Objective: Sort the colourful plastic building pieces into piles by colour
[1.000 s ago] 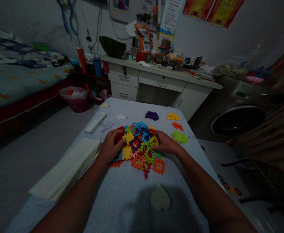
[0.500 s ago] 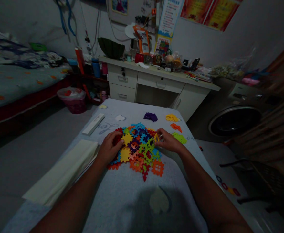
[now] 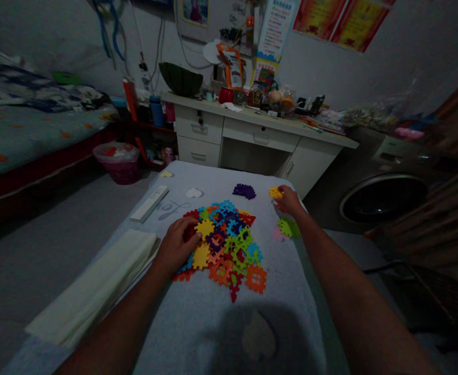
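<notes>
One heap of toothed plastic pieces (image 3: 229, 245) is spread just right of the left hand (image 3: 177, 245); its overlapping pieces cannot be counted. Four smaller groups are set apart: one yellow group (image 3: 274, 192) at the right hand (image 3: 290, 202), one orange group (image 3: 280, 207), mostly hidden by that hand, one green group (image 3: 288, 227) on its nearer side, and one purple group (image 3: 244, 191) to its left. The left hand is rested at the heap's edge, fingers curved, thumb parted from them beside one yellow gear-shaped piece (image 3: 204, 229); whether anything is gripped cannot be told. The right arm is stretched forward, its fingertips held at the yellow group; whether a piece is pinched cannot be told. Left of the left hand, one white box (image 3: 149, 203) and one folded cream bundle (image 3: 96, 286) are seen.
</notes>
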`<state>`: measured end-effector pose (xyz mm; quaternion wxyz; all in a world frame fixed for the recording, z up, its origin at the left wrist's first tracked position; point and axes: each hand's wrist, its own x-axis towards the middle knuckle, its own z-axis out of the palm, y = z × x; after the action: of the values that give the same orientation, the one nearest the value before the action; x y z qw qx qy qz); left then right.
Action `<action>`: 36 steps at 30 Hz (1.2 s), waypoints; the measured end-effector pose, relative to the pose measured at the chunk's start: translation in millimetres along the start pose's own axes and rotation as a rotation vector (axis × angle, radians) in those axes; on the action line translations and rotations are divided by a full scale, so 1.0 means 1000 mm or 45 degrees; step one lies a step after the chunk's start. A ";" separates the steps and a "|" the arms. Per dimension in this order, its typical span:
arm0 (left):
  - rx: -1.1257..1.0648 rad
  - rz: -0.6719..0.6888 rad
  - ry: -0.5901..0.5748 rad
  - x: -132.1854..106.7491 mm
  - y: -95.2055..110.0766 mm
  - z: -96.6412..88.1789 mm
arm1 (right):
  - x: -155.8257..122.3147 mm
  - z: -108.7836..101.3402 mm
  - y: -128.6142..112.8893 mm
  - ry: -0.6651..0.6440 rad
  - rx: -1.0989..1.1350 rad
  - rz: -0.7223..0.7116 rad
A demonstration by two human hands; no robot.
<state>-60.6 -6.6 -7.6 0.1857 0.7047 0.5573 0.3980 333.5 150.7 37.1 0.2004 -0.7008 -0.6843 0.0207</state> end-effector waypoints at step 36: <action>-0.077 -0.009 -0.008 -0.002 -0.001 0.003 | -0.016 0.029 -0.093 -0.171 0.296 -0.333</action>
<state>-59.4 -7.7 -10.9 0.2100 0.6981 0.5467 0.4119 235.5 140.7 35.2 0.2348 -0.5751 -0.7744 0.1200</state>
